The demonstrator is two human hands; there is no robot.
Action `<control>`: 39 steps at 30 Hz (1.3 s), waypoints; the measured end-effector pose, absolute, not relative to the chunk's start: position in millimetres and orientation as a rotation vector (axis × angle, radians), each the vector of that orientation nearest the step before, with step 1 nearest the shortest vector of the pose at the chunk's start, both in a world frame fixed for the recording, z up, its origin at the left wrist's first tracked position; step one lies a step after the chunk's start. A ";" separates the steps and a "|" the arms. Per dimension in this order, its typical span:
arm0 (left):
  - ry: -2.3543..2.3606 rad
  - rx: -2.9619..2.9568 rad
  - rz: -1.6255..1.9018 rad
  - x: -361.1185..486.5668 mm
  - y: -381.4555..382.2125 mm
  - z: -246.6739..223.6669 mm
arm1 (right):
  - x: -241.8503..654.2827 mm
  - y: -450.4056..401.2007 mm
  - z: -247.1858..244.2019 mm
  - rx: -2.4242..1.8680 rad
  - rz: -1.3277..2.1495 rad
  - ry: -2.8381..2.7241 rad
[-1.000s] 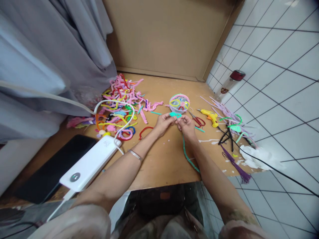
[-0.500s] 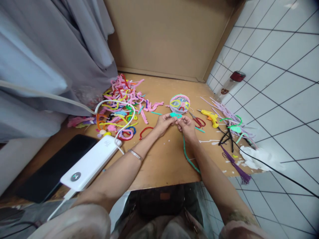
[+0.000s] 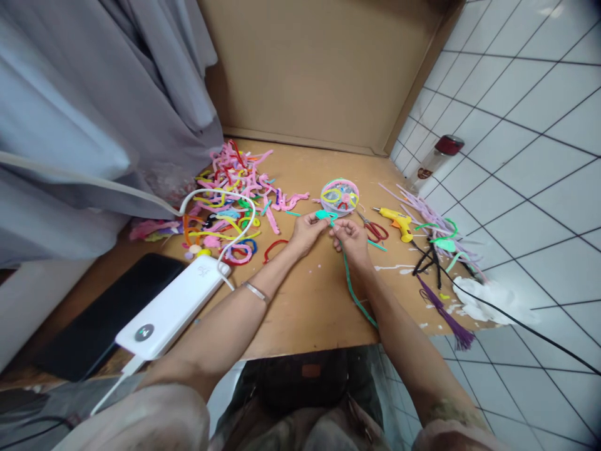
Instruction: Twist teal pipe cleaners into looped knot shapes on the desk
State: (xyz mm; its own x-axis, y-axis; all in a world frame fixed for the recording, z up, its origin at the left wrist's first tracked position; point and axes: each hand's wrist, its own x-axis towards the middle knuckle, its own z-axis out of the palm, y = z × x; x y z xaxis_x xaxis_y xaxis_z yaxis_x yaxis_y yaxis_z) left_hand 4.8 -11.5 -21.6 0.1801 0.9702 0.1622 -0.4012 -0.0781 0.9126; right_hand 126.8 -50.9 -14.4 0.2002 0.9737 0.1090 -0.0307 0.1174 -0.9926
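Between my hands is a green pipe cleaner (image 3: 349, 280), its upper end bent into a small folded loop and its long tail hanging down past my right wrist to the table's front. My left hand (image 3: 307, 233) pinches the folded part. Thumb and finger of my right hand (image 3: 351, 239) are closed on the pipe cleaner just below the loop. Right behind my hands stands a round clear tub (image 3: 339, 199) with coloured pieces on it. Red-handled scissors (image 3: 375, 232) lie to the right of my right hand.
A heap of coloured pipe cleaners (image 3: 235, 188) spreads at left. The white power bank (image 3: 171, 307) and a black slab (image 3: 113, 313) lie nearer. At right are a yellow glue gun (image 3: 397, 222), lilac pipe cleaners (image 3: 422, 216), a purple tassel (image 3: 446, 313) and a bottle (image 3: 434, 163).
My right hand has drawn slightly down and away from my left hand, so a gap shows between their fingers. The folded green loop stays in my left fingers.
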 end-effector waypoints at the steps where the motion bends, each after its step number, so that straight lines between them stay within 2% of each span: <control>1: 0.714 1.082 1.318 3.6 -10.6 -21.2 | 126.9 -51.9 -13.4 -1.186 1.016 -1.073; 6: 0.760 1.059 1.335 -0.4 -6.7 -20.1 | 130.2 -55.3 -4.3 -1.098 1.107 -1.165; 10: 0.723 1.020 1.296 0.1 -6.9 -18.9 | 131.4 -55.4 0.1 -1.044 1.047 -1.311; 18: 0.755 1.110 1.267 -1.9 -9.3 -16.9 | 139.3 -57.1 -1.1 -1.103 0.479 -1.712; 25: 0.716 1.172 1.195 -2.3 -9.8 -19.7 | 147.8 -46.5 20.8 -1.028 0.193 -1.947; 33: 0.714 1.317 0.994 -1.4 -17.7 -14.9 | 147.8 -51.4 15.8 -1.086 0.430 -1.514; 39: 0.598 1.378 0.911 -2.1 -25.2 -9.6 | 152.7 -53.7 9.8 -1.174 0.493 -1.463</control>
